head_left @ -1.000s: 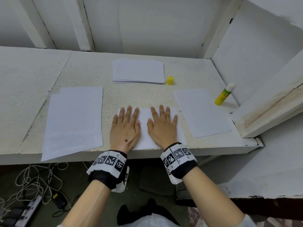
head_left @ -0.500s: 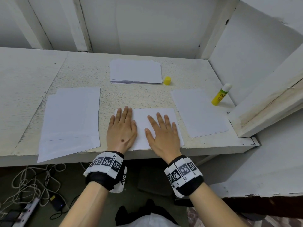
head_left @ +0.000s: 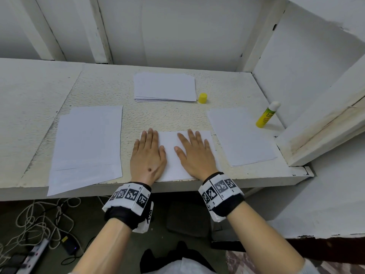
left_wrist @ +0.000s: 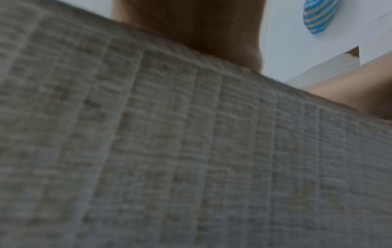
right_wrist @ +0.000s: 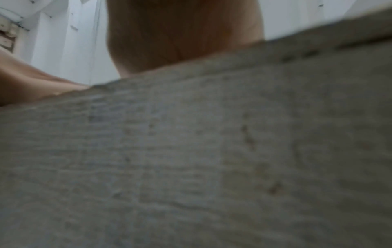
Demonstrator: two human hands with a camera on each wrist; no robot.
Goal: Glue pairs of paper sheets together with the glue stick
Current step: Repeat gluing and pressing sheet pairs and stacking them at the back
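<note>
My left hand [head_left: 147, 158] and right hand [head_left: 196, 155] lie flat, fingers straight, pressing the paper sheet [head_left: 171, 153] at the tabletop's [head_left: 158, 117] front edge. The glue stick [head_left: 267, 114] stands uncapped near the right edge.

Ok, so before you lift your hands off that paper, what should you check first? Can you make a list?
1. Both hands flat on the middle paper: ok, left hand and right hand press it.
2. Sheets stuck together: cannot tell.
3. Edges lined up: cannot tell, hands cover part.
4. Glue stick within reach: ok, standing upright at the right.
5. Glue capped: not ok, yellow cap sits apart by the paper stack.
6. Next sheet ready: ok, single sheet lies at the right.
</note>
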